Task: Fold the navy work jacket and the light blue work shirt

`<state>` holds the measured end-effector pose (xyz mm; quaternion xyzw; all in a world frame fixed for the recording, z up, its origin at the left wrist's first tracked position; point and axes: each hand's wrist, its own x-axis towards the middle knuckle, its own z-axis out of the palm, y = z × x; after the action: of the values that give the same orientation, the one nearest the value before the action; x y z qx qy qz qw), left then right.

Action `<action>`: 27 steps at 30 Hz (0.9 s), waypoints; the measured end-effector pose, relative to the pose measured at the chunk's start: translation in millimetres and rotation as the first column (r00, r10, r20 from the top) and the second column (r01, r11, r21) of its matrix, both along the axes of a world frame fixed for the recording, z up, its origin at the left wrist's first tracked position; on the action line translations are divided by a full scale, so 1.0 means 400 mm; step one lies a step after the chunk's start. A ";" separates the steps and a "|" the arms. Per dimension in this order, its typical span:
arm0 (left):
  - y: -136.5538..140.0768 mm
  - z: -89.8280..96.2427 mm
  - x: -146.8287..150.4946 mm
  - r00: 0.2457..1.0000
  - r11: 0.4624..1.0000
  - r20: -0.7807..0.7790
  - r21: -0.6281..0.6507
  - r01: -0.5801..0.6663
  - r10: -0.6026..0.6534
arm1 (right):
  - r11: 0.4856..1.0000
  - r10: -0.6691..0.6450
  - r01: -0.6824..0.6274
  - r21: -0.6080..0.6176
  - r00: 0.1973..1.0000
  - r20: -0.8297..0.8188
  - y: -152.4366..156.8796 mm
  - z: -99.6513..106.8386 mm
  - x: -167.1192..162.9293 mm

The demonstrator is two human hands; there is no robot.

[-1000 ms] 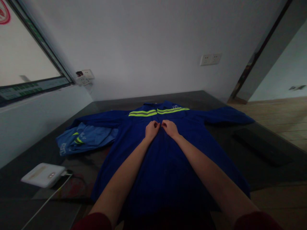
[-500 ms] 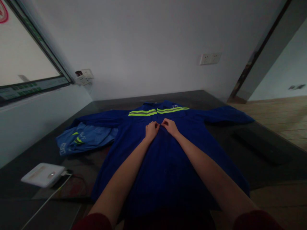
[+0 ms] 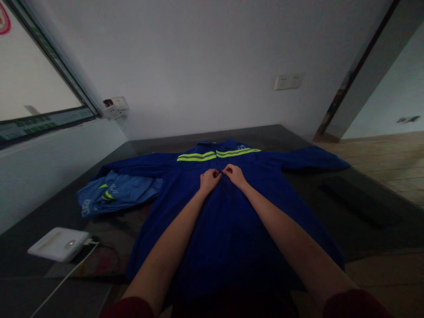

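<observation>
A dark blue work jacket (image 3: 205,229) lies spread front up, collar away from me and sleeves out to both sides. Yellow-green reflective stripes (image 3: 197,157) cross its chest. Just below the stripes, at the front opening, my left hand (image 3: 209,181) pinches the jacket's edge. My right hand (image 3: 234,174) is close beside it, its thumb and forefinger closed on the same front edge. The fingertips nearly meet. Any button or fastener between them is too small to make out.
Under the left sleeve is a folded blue garment (image 3: 122,190) with stripes and lettering. A white device (image 3: 59,244) with a white cable (image 3: 62,282) sits at the left of the dark table (image 3: 281,132). A black flat object (image 3: 357,201) lies at the right. Behind stands a wall with sockets (image 3: 289,81).
Both hands stay at the same spot on the jacket front. The left fingertips have shifted very slightly toward the right hand; the view has moved a little.
</observation>
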<state>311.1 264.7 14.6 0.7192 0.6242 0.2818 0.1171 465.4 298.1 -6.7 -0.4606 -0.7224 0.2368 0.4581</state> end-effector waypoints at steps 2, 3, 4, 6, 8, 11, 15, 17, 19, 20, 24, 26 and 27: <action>0.001 0.001 0.000 1.000 1.000 0.009 -0.015 0.001 0.000 | 1.000 0.013 -0.013 -0.004 1.000 -0.008 -0.002 0.002 0.001; 0.002 0.002 0.000 1.000 1.000 0.012 -0.019 0.002 -0.002 | 1.000 0.018 -0.018 -0.007 1.000 -0.013 -0.002 0.003 0.001; 0.002 0.002 0.000 1.000 1.000 0.016 -0.024 0.004 -0.004 | 1.000 0.021 -0.021 -0.010 1.000 -0.017 -0.003 0.003 0.001; 0.003 0.001 -0.001 1.000 0.999 0.024 -0.035 0.008 -0.007 | 1.000 0.025 -0.026 -0.016 0.999 -0.027 -0.002 0.002 0.001; 0.006 0.000 -0.003 1.000 0.999 0.029 -0.045 0.012 -0.011 | 0.999 0.025 -0.026 -0.026 0.999 -0.036 0.001 0.001 0.001; 0.010 -0.003 -0.004 1.000 0.998 0.019 -0.054 0.013 -0.012 | 0.999 0.021 -0.022 -0.040 0.999 -0.044 0.006 -0.002 0.000; 0.010 -0.006 0.000 1.000 0.998 0.007 -0.057 -0.008 0.009 | 0.998 0.023 -0.026 -0.056 0.999 -0.046 0.011 -0.004 -0.003; 0.007 -0.006 0.003 1.000 0.999 -0.002 -0.048 -0.019 0.019 | 0.997 0.031 -0.034 -0.065 0.999 -0.045 0.012 -0.005 -0.003; 0.004 -0.006 0.006 1.000 0.999 -0.016 -0.036 -0.025 0.025 | 0.997 0.042 -0.045 -0.070 0.998 -0.043 0.012 -0.005 -0.002; 0.002 -0.006 0.007 0.999 0.999 -0.021 -0.029 -0.026 0.025 | 0.996 0.047 -0.050 -0.070 0.998 -0.042 0.012 -0.004 -0.001; -0.003 -0.003 0.008 0.999 0.999 -0.017 -0.016 -0.028 0.028 | 0.996 0.064 -0.067 -0.065 0.997 -0.036 0.009 0.001 0.003; -0.005 -0.001 0.008 0.999 0.999 -0.007 -0.010 -0.032 0.032 | 0.995 0.071 -0.073 -0.062 0.997 -0.032 0.008 0.004 0.004; -0.006 0.000 0.008 0.999 0.999 0.001 -0.004 -0.034 0.034 | 0.995 0.074 -0.075 -0.061 0.997 -0.030 0.007 0.006 0.005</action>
<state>314.2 262.4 14.5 0.7082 0.6368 0.2828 0.1139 467.3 300.9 -4.3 -0.4441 -0.7248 0.2826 0.4445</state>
